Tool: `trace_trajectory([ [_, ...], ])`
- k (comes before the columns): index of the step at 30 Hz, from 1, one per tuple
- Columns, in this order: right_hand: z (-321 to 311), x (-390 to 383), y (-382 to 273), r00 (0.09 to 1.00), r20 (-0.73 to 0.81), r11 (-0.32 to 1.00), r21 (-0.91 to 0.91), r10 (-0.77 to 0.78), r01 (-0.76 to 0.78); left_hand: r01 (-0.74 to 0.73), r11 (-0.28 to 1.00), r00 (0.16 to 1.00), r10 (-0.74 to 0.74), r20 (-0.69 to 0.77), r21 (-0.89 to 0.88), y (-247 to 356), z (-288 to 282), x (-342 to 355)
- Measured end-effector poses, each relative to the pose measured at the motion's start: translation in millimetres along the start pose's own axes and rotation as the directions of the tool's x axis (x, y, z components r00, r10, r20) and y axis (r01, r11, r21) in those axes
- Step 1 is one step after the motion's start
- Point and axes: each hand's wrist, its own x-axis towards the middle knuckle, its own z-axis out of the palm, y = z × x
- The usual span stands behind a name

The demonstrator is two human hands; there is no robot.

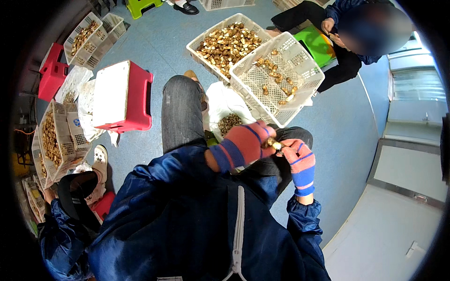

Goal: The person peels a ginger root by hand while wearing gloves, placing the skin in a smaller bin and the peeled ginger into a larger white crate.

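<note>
My left hand (pixel 243 144), in a pink and blue striped glove, is closed on a small brown-and-white mushroom (pixel 275 144) above my lap. My right hand (pixel 300 161), in a matching glove, is closed right beside the mushroom's pale end. A small dark thing shows at its fingertips, too small to name. Under the hands, between my knees, a white bag (pixel 220 104) stands open with brown scraps (pixel 230 124) in it. Ahead, a white crate (pixel 307 70) holds scattered mushrooms (pixel 276 75). It overlaps another crate (pixel 199 51) heaped with mushrooms (pixel 229 44).
A red stool with a white top (pixel 112 96) stands at the left. Beyond it are more mushroom crates (pixel 70 159) and a red stool (pixel 54 75). One person (pixel 70 220) sits at near left, another (pixel 344 28) at far right by a green stool (pixel 316 44). White cabinets (pixel 389 225) line the right.
</note>
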Motion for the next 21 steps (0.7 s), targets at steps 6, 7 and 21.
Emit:
trace_trajectory([
  [6,1,-9,-8,0.989,0.013,0.987,-0.075,-0.144,0.145,0.699,0.335,0.711,-0.224,0.667,-0.632,3,-29,-6],
  [7,3,-10,-8,0.986,0.020,0.980,-0.104,-0.168,0.170,0.700,0.337,0.710,-0.224,0.668,-0.630,-1,-21,-8],
  [21,19,-14,-9,0.972,-0.235,1.000,0.018,-0.015,0.020,0.219,0.686,0.947,-0.320,-0.017,-0.693,10,12,-22],
])
